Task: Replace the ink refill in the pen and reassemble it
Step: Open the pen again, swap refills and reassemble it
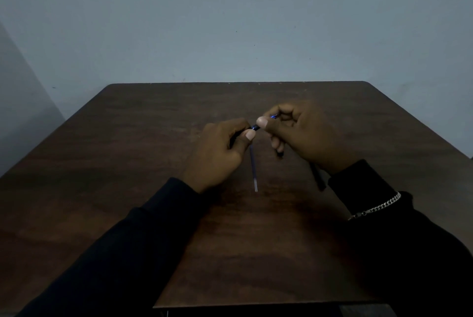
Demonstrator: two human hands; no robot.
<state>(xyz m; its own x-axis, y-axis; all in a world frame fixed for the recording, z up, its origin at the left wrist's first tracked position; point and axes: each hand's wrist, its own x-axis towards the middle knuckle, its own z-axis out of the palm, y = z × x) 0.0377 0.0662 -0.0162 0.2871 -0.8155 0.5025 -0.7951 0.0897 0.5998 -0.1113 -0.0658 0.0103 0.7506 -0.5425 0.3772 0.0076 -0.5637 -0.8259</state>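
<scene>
My left hand [220,152] grips a dark pen barrel [254,127] above the middle of the table; only its blue-tinted end shows past my thumb. My right hand [302,134] pinches a thin blue piece [273,116] at that end of the barrel, fingers closed around it. A loose ink refill [254,170], blue with a clear tail, lies on the wooden table [153,137] below and between my hands. A dark pen part [318,178] lies on the table under my right wrist, partly hidden.
The brown wooden table reaches to a grey-blue wall behind. Its near edge is at the bottom of the view. A silver chain bracelet [376,207] sits over my right black sleeve. A small dark piece [280,154] shows below my right fingers.
</scene>
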